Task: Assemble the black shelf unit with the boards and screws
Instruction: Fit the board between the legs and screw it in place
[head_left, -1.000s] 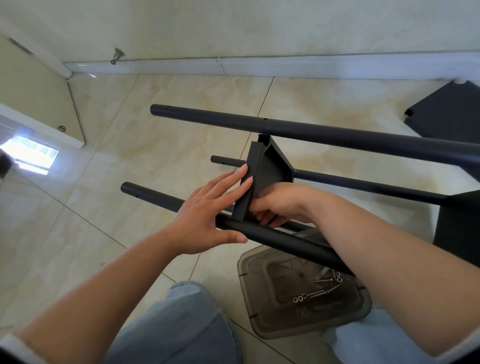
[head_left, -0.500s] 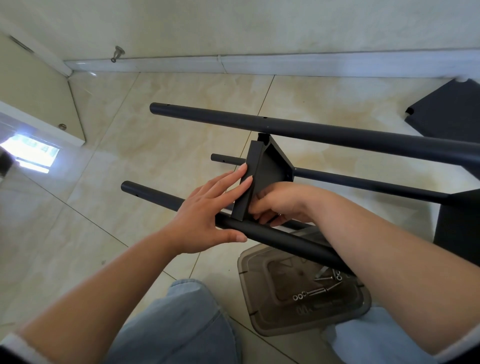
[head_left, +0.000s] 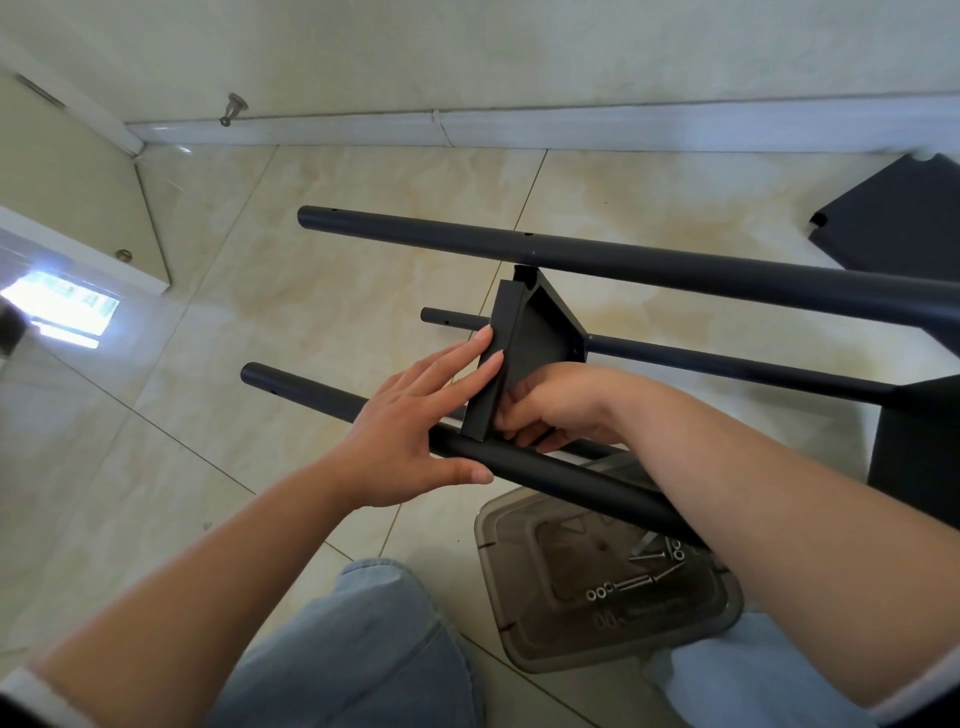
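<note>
Left hand, fingers straight, braces the black board against the near tube. Right hand, curled behind it; grip contents unclear. Keep holes aligned while fastening.

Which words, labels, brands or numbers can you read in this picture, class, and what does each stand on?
None can be read.
Tray: a small raised mark near its front edge, too blurred to read.
Poles, board, panel, screws, tiles and wall: no text shows.
</note>
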